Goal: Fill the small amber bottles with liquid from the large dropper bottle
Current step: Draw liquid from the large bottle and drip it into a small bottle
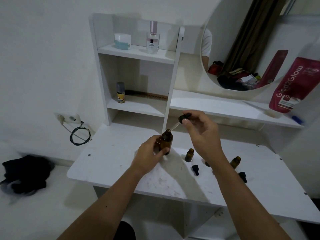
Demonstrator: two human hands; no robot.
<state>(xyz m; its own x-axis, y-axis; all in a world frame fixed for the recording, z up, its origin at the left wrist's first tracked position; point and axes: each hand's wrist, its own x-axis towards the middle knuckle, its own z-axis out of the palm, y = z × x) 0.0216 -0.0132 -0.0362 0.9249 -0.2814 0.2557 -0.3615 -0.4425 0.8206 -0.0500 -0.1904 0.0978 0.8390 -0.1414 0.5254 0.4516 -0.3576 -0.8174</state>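
White walls and a white vanity desk (pixel 110 163) fill the head view, with a shelf unit (pixel 136 54) behind it and a round mirror (pixel 242 49) to the right. From my remote seat I see both bare arms reaching in over the scuffed desktop.

My left hand (pixel 150 156) is wrapped around the large dropper bottle (pixel 167 141), which stands upright on the desk with its mouth uncovered. My right hand (pixel 202 134) pinches the black dropper cap (pixel 185 117) between thumb and fingers, the glass pipette (pixel 174 126) slanting down so its tip sits right at the bottle's mouth; whether it holds liquid I cannot tell.

Two small amber bottles, one near the big bottle (pixel 189 155) and one further right (pixel 235 161), stand open on the desk, partly behind my right forearm. Their small droppers (pixel 195 169) (pixel 242 176) lie loose just in front of them.

My worry is the carry. A loaded pipette held at this slant could drip on the desk before it reaches a small neck, and any extra squeeze on the bulb would spill it early. The right forearm passes close over the small bottles, so a careless sweep could tip one. The narrow necks leave little room for a missed aim.
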